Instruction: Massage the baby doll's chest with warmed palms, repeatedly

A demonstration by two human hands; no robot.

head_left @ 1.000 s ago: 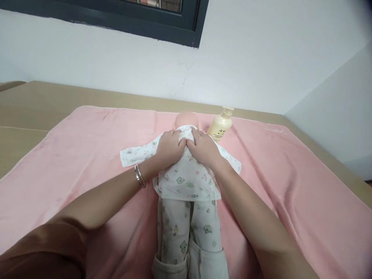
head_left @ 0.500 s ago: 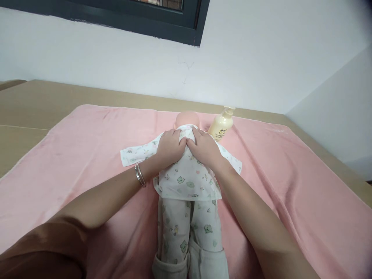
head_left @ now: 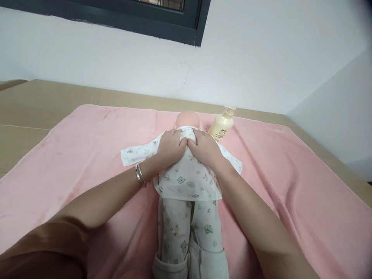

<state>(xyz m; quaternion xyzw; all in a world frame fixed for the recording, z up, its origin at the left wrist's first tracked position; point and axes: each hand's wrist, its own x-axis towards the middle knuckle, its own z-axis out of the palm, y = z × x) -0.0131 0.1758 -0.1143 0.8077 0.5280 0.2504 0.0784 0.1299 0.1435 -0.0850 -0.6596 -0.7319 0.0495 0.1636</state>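
A baby doll (head_left: 190,184) in a white printed top and trousers lies on a pink blanket (head_left: 95,151), its head away from me and its feet toward me. No face shows, only the smooth crown. Flat on the left side of the doll's upper body rests my left hand (head_left: 171,146), fingers stretched toward the shoulder. My right hand (head_left: 205,148) lies the same way on the right side. Both thumbs nearly meet along the middle. The doll's sleeves spread out to either side, and its trouser cuffs are rolled up.
A cream pump bottle (head_left: 221,124) stands on the blanket just right of the doll's head. Beneath the blanket is a wooden table (head_left: 66,92), its far edge against a white wall (head_left: 244,58). A dark window frame (head_left: 174,25) is set above.
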